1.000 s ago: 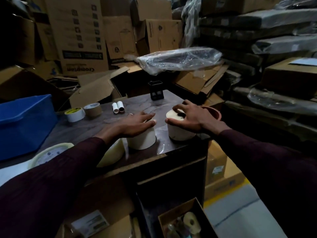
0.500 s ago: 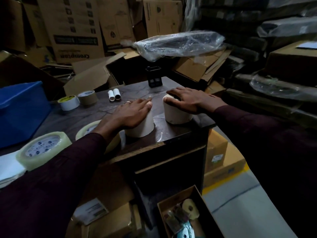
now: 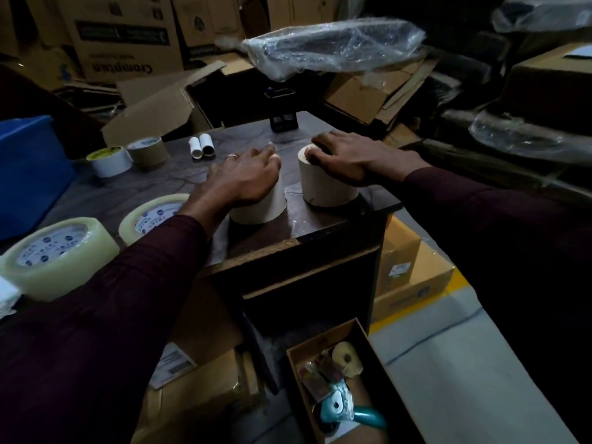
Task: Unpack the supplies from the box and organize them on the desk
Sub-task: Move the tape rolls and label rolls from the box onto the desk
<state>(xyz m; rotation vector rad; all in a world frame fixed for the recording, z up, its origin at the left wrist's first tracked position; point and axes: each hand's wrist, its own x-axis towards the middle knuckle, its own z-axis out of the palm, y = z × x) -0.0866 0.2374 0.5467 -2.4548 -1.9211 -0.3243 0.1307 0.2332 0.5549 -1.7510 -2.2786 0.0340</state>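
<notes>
Two rolls: cream ones, upright near desk corner, close together
Left hand: draped flat over left roll
Right hand: flat atop right roll
Risk: a nudge probably tips one off the edge toward the box

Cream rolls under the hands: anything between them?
Nothing: the head view shows only bare desk between the left roll and the right roll.

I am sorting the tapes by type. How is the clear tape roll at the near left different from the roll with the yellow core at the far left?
The clear tape roll is bigger and translucent with a printed white core; the yellow-core roll is smaller and opaque white. The clear roll sits nearest the camera, the yellow-core roll farther back beside a brown tape roll. Both lie flat on the desk, untouched.
</notes>
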